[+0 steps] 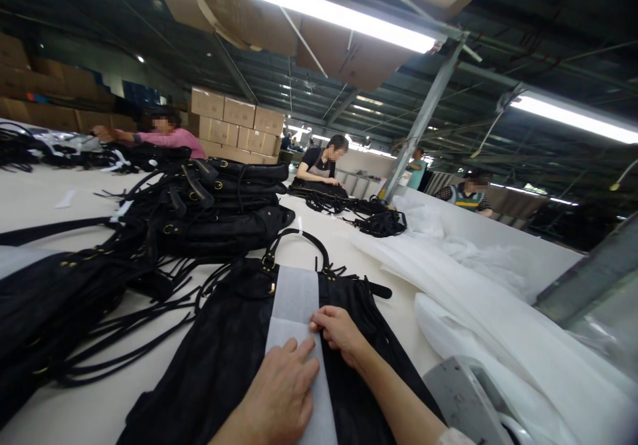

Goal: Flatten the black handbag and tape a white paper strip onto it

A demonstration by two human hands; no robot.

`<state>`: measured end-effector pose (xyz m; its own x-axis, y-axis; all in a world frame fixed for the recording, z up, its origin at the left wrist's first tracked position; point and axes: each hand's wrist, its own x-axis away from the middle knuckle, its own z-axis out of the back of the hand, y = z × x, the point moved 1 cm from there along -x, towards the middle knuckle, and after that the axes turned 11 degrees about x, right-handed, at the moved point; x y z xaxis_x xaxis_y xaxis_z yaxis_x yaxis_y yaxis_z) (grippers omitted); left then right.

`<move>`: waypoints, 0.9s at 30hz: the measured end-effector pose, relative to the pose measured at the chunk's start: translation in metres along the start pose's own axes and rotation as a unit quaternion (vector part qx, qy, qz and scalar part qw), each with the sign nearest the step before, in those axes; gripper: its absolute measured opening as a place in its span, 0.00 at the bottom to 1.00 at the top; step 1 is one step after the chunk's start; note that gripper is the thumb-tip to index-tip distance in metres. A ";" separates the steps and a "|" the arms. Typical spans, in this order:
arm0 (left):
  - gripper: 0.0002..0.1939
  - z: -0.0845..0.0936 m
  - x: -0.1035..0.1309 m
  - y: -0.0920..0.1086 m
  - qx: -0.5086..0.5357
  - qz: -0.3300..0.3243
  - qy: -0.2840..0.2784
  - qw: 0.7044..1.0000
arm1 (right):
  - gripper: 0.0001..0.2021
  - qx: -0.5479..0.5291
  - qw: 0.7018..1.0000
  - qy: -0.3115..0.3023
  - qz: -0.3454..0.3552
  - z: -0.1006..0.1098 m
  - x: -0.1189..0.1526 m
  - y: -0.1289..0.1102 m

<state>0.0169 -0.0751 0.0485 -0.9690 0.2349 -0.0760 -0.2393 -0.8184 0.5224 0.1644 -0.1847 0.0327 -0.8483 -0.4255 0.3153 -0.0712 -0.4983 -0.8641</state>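
Note:
A black handbag [214, 339] lies flat before me, its looped handle pointing away. Down its middle runs a strip of thin white sheet [298, 292] with a crease across it. My left hand [282, 388] rests palm down on the sheet, fingers spread a little. At the sheet's right edge, the thumb and fingers of my right hand [336, 332] are pinched together on it.
Stacked black bags [224, 199] stand behind on the left, another black bag [54, 305] nearer. White wrapping material [478, 305] covers the right side, beside a grey device [466, 398]. A slanted metal post [423, 119] rises beyond. Several people work farther off.

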 end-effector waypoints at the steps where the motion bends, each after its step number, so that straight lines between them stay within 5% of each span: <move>1: 0.17 -0.002 0.000 -0.001 -0.003 0.000 0.001 1.000 | 0.05 0.002 1.000 0.004 0.005 0.000 -0.001 0.001; 12: 0.30 -0.012 -0.006 -0.005 -0.014 0.018 -0.008 1.000 | 0.10 0.067 0.995 0.023 0.073 0.000 -0.008 0.010; 19: 0.29 -0.013 -0.007 -0.004 0.008 0.017 -0.016 1.000 | 0.07 0.170 0.945 0.159 0.230 0.004 -0.019 0.013; 24: 0.31 -0.010 -0.006 -0.001 0.009 0.028 -0.028 0.999 | 0.07 0.207 0.926 0.221 0.226 0.001 -0.036 0.020; 27: 0.29 -0.006 -0.005 0.001 0.014 0.030 -0.027 0.999 | 0.04 0.207 0.933 0.207 0.211 0.006 -0.042 0.022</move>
<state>0.0211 -0.0805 0.0442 -0.9768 0.2144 0.0018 -0.1783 -0.8168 0.5487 0.2013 -0.1822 0.0031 -0.8911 -0.3641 -0.2707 0.4504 -0.6382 -0.6243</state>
